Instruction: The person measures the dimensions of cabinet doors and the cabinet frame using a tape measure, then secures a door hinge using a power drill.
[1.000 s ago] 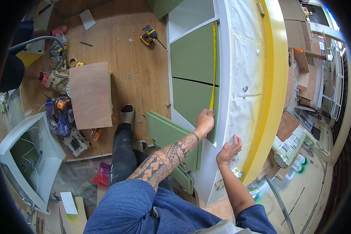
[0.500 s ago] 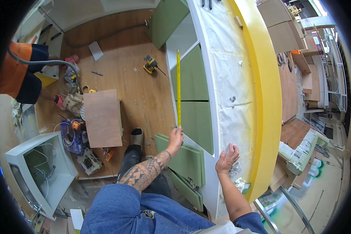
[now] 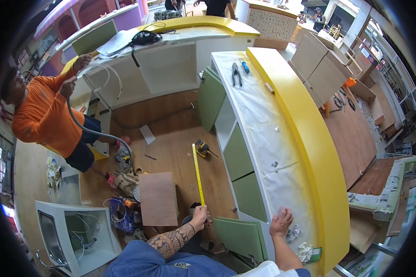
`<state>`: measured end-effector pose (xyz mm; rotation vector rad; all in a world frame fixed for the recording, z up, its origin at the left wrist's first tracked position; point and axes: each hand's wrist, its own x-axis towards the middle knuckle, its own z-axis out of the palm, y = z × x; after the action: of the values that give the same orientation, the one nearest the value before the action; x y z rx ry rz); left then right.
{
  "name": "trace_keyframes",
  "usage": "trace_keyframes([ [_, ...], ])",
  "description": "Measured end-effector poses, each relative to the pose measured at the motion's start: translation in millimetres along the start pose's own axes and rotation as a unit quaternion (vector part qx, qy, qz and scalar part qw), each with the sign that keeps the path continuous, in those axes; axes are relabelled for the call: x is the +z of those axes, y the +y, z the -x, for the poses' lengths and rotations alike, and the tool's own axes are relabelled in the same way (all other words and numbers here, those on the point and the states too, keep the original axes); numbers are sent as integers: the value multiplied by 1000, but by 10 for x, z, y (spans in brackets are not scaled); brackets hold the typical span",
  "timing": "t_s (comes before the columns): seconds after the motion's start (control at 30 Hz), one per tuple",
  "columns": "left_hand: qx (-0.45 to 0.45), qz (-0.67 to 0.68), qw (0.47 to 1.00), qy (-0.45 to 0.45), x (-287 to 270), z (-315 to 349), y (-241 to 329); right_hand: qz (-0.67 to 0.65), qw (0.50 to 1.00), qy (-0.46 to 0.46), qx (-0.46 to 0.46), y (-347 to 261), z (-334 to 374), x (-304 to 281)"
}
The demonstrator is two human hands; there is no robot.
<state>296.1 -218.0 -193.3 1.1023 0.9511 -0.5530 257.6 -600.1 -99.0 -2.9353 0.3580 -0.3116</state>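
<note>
At the far end of the counter, pliers are laid just left of a screwdriver, and its near end is touched by the right hand. Left of the counter, a tape measure is held by the left hand above the floor, where a drill is set. Farther left, a panel is placed between the tape and a cabinet, beyond which a co-worker is seen.

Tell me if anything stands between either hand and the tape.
Nothing visible blocks the left hand: it grips the tape at its near end. Between the right hand and the tape, the edge of the white counter intervenes in this view.
</note>
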Motion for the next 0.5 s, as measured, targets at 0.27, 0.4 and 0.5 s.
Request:
trace_keyframes([
  [0.27,-43,8,999,-30,-218,-521,1472,35,998,-42,9,-106,24,-89],
  [0.4,37,-102,994,23,-744,-1108,2094,24,989,-137,40,-51,0,15],
  [0.5,-2,-169,983,71,-1022,-1319,2640,86,981,-171,-10,427,10,133],
])
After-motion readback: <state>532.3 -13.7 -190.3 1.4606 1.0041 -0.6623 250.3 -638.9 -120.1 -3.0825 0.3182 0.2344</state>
